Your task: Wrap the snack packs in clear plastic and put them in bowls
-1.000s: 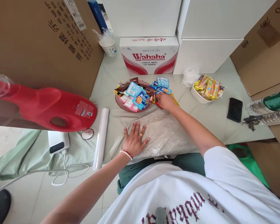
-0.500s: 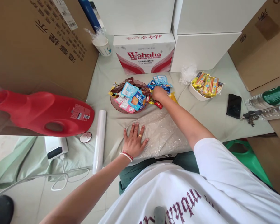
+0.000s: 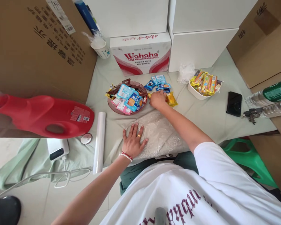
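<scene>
My left hand point(image 3: 133, 143) lies flat with fingers spread on the cloth and the edge of a clear plastic sheet point(image 3: 162, 134). My right hand point(image 3: 158, 100) is closed, knuckles up, just right of a pinkish glass bowl point(image 3: 112, 107). What its fingers hold is hidden; a bit of yellow wrapper point(image 3: 149, 95) shows at their left side. Blue and pink snack packets point(image 3: 128, 95) fill the bowl. Behind and right of my right hand lie several blue packets point(image 3: 159, 80) and a yellow packet point(image 3: 171, 99).
A white tub point(image 3: 198, 93) of yellow-wrapped snacks stands to the right, near a phone point(image 3: 234, 103) and bottles point(image 3: 275, 93). A Wahaha carton point(image 3: 141, 57) is behind. At left are a red jug point(image 3: 44, 115), a white film roll point(image 3: 99, 142) and a power bank point(image 3: 58, 148).
My right hand has moved slightly nearer me, away from the blue packets. The red packet seen under it earlier is out of sight. My left hand stays flat; the view has shifted a little.
</scene>
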`<state>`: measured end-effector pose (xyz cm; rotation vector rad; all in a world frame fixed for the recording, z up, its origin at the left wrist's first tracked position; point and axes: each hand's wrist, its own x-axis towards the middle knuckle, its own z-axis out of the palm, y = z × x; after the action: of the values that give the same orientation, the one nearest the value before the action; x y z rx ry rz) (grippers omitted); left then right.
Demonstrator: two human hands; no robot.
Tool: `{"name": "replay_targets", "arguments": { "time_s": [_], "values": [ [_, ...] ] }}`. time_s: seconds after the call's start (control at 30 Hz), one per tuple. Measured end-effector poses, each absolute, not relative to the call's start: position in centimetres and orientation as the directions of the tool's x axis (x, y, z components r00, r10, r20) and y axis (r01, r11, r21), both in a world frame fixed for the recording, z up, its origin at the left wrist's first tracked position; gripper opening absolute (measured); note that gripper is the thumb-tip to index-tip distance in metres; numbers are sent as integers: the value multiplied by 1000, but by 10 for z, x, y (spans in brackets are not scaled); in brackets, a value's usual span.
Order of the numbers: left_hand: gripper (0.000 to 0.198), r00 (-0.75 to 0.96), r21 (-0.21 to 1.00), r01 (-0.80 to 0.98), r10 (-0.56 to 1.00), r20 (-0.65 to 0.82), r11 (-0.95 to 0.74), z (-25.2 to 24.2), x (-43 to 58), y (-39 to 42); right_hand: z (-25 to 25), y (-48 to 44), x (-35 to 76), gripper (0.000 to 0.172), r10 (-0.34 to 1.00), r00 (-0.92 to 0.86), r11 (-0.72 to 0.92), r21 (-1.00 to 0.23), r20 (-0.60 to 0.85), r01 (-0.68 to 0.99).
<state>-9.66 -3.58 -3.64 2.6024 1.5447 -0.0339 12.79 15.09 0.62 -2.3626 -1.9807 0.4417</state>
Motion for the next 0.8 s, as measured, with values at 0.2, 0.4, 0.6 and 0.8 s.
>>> {"name": "replay_targets", "arguments": {
  "time_s": [0.2,0.4,0.6,0.8],
  "values": [
    [71,485,135,870,872,-61,-474,-35,-95,-36,48,126,173,47,1000,25,-24,-220,2,975],
    [73,476,207,865,878,-48,-458,-37,-96,-36,71,54,235,53,976,-164,200,-284,144,938],
    [87,485,264,846,875,-19,-463,-40,-97,-36,33,-30,190,50,884,-464,419,-338,-62,843],
    [89,491,273,840,871,-10,-470,-40,-101,-37,9,-52,140,57,807,-577,542,-231,-124,808]
  ]
}}
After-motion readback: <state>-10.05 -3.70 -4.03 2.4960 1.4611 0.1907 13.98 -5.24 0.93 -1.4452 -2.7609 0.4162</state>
